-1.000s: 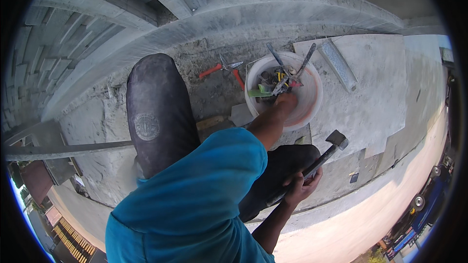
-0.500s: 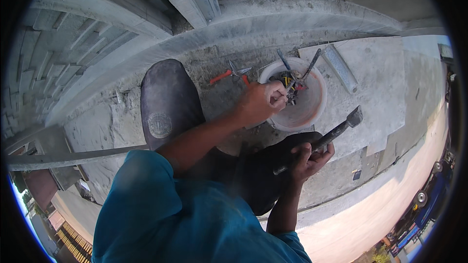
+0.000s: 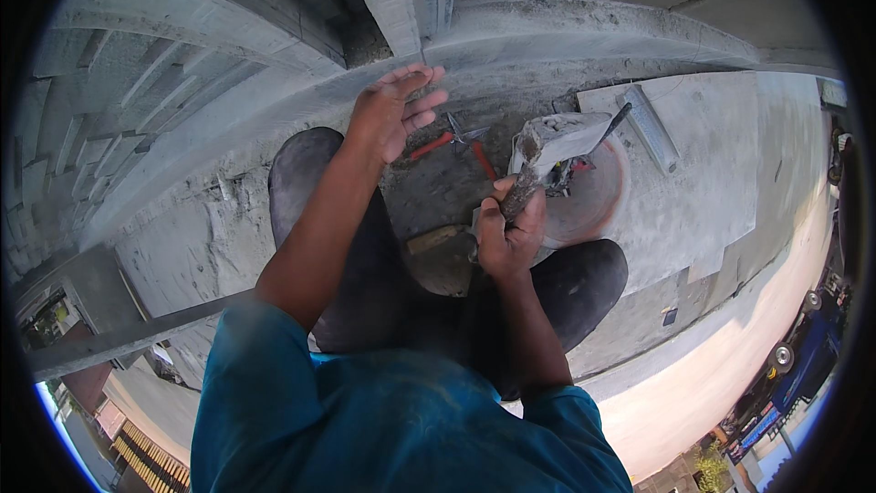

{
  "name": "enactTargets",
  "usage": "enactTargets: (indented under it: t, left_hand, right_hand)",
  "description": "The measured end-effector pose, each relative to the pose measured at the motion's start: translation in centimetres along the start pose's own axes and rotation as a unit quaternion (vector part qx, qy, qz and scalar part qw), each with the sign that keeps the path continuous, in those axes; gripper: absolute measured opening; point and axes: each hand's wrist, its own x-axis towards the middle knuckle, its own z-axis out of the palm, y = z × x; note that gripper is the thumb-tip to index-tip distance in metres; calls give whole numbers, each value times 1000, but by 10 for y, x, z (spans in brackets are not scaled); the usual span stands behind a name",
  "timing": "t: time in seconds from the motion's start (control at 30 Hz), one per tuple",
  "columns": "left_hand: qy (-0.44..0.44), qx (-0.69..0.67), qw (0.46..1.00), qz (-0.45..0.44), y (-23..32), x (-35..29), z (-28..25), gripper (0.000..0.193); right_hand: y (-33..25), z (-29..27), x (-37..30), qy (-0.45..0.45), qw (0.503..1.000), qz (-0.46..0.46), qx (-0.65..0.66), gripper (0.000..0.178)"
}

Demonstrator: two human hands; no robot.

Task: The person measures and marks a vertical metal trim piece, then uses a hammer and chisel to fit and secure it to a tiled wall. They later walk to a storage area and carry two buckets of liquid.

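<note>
My left hand (image 3: 399, 114) is raised beside the concrete ledge, below the upright post (image 3: 388, 5). Thumb and forefinger pinch a thin nail-like piece (image 3: 422, 50), too small to make out well; the other fingers are spread. My right hand (image 3: 513, 236) grips a dusty hammer (image 3: 555, 141) by its handle, head upward. The hammer covers part of a pale round bucket (image 3: 623, 184) that has tools and small bits inside. Pincers with orange-red handles (image 3: 432, 146) lie on the ground between my hands.
A metal channel piece (image 3: 651, 132) lies on a pale board (image 3: 712, 164) right of the bucket. A small wooden piece (image 3: 435, 239) rests between my knees. At the left, a long bar (image 3: 137, 333) crosses near my elbow. A concrete ledge (image 3: 584, 23) runs along the far side.
My left hand has left the bucket and risen up and left toward the post, still pinching. My right hand has swung the hammer left and up, in front of the bucket.
</note>
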Motion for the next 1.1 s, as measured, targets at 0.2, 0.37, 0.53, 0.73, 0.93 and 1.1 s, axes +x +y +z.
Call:
enactTargets:
  t: [0.2,0.37,0.53,0.73,0.93,1.1]
  left_hand:
    - [-55,-41,998,-18,0,17,-10,39]
    - [-51,-118,992,-16,-2,26,-9,35]
    - [-53,-140,987,-61,6,22,-1,30]
    - [-33,-174,982,-68,-7,36,-4,15]
    - [-52,-256,963,-73,-14,56,-10,11]
    - [-11,-293,956,-31,-12,47,-1,13]
  right_hand:
    - [14,14,-10,-5,999,51,13,21]
    - [17,25,-10,38,992,120,10,21]
    - [29,46,20,63,991,113,26,23]
    - [29,61,53,105,984,100,100,18]
    - [30,58,40,41,995,39,76,24]
    - [24,60,45,62,997,-26,-28,29]
